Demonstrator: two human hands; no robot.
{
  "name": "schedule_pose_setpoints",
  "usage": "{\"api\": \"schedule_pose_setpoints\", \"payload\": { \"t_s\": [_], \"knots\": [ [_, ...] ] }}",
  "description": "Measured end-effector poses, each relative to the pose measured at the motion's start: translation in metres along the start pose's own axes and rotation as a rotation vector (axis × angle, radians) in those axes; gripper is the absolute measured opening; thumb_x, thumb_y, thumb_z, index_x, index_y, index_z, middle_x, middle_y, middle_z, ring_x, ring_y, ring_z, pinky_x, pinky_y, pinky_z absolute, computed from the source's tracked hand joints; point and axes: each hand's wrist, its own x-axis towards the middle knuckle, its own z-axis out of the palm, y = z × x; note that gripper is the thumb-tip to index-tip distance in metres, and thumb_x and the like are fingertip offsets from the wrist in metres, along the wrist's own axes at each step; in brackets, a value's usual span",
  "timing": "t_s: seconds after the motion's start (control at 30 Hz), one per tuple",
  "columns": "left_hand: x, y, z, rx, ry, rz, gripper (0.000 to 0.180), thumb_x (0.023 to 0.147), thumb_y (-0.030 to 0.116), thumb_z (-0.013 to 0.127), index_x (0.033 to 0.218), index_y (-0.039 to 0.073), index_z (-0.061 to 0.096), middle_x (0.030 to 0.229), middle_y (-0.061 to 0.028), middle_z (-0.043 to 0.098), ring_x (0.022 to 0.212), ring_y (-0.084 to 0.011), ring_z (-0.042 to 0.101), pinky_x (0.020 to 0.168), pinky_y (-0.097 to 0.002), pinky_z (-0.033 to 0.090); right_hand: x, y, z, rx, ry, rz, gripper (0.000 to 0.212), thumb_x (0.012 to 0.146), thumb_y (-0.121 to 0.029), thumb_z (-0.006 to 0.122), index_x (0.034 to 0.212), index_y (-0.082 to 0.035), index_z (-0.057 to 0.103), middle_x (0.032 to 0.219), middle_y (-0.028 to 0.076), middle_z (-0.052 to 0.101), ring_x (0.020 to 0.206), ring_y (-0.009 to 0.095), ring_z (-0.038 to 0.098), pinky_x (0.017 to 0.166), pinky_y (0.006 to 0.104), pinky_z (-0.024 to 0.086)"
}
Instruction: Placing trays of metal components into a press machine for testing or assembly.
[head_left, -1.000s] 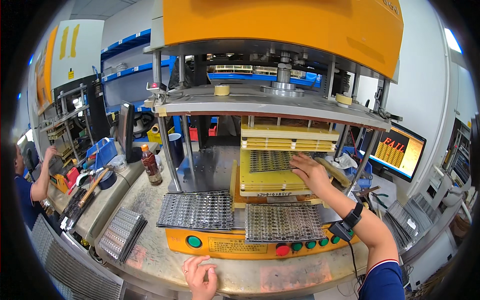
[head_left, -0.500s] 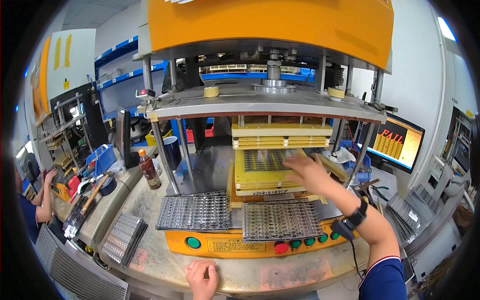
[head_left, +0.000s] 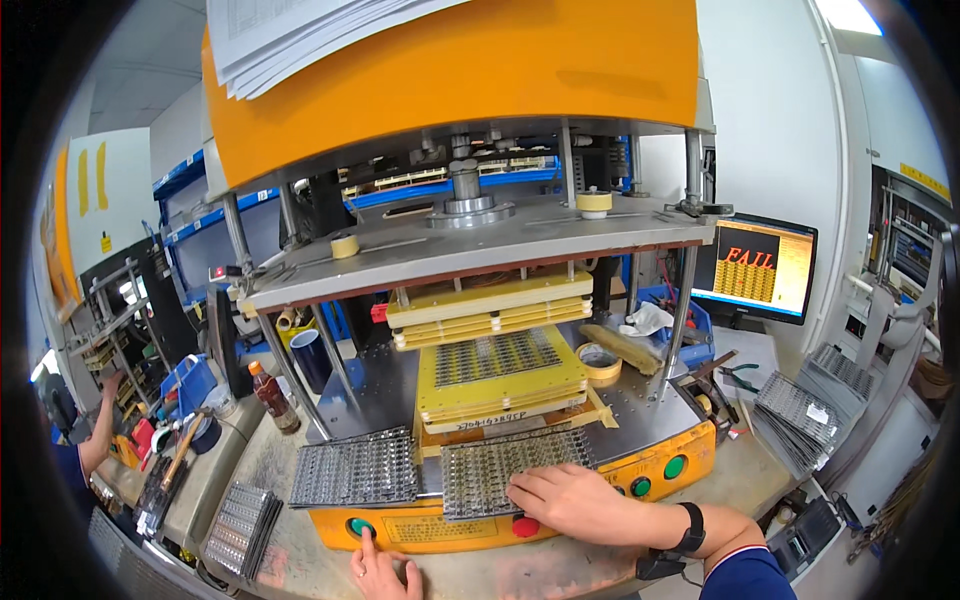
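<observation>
My left hand is at the front of the orange press, empty. Its index fingertip touches the green push button. My right hand lies with fingers stretched over the front right part of a stack of silvery circuit-board-like panels; it grips nothing that I can see. To the left of that stack is a second panel stack. Behind them, one panel rests on the yellow lower fixture, below the raised yellow upper plates.
A red button and a large green button are on the press front. Tape lies right of the fixture. A monitor, pliers and panel stacks stand right; a bottle and another person's arm are left.
My right hand has come back from the panel on the fixture to the front stack. My left hand has uncurled and reached the green button. The view has shifted and tilted.
</observation>
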Motion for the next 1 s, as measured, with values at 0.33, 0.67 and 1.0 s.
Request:
{"api": "schedule_pose_setpoints", "payload": {
  "t_s": [0.33,0.67,1.0],
  "knots": [
    [0.0,0.004,-0.001,-0.113,0.152,0.013,0.021,0.092,0.021,0.062,0.102,0.003,0.063,0.131,-0.0233,0.058,0.121,-0.0437,0.048,0.105,-0.0528,0.036,-0.008,0.0,0.013,-0.042,0.003,0.057,0.04,0.086,-0.017,0.057,0.124,-0.003,0.059,0.127,0.01,0.062,0.115,0.024,0.061,0.094,0.0333,0.05],
    [0.001,0.001,-0.001,-0.052,0.17,0.046,0.017,0.092,0.018,0.063,0.095,0.001,0.064,0.114,-0.02,0.065,0.104,-0.0398,0.058,0.092,-0.0482,0.045,-0.021,0.026,-0.011,0.038,-0.308,0.124,0.078,0.082,-0.037,0.074,0.148,-0.013,0.04,0.149,0.011,0.044,0.138,0.029,0.042,0.099,0.059,0.046],
    [-0.003,-0.004,0.004,-0.027,0.192,0.047,0.021,0.09,0.019,0.068,0.082,0.002,0.058,0.099,-0.0195,0.064,0.094,-0.0384,0.057,0.085,-0.047,0.044,-0.025,0.033,-0.004,0.128,-0.176,0.092,0.064,0.077,-0.027,0.08,0.132,-0.008,0.053,0.132,0.014,0.057,0.123,0.029,0.056,0.084,0.0444,0.057]
  ]
}}
